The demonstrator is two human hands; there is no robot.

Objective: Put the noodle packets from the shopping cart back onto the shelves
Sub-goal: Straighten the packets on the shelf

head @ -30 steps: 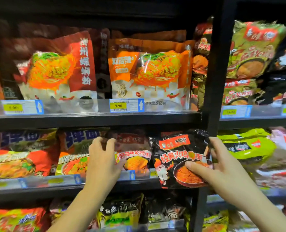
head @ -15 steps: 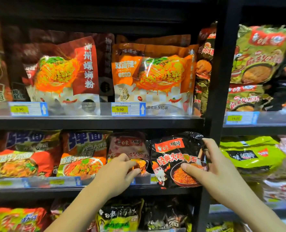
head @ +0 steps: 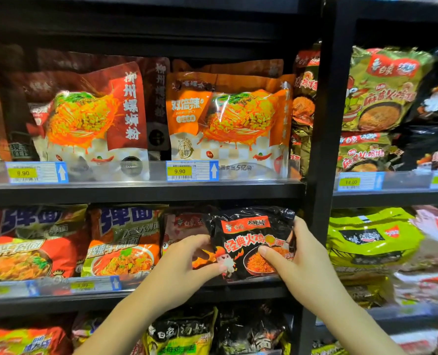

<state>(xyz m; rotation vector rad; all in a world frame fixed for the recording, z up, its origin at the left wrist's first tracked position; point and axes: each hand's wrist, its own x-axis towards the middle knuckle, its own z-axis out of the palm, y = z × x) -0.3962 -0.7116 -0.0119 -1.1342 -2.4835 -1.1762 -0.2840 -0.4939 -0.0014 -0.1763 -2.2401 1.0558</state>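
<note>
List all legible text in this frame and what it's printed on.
"柳州螺蛳粉": red-and-white noodle pouch, upper shelf.
"双倍辣", "DOUBLE SPICY": orange noodle pouch beside it.
"9.90": yellow price tag under the red pouch.
"9.90": yellow price tag under the orange pouch.
"14.00": price tag, right bay.
"经典火鸡面": black noodle packet held by both hands.
Lower-shelf tags and right-bay packets: too blurred.

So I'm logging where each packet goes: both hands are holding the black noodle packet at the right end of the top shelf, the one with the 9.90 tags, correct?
Not quite. The head view shows the left hand and right hand holding the black noodle packet at the right end of the shelf below the one with the 9.90 tags.
</note>
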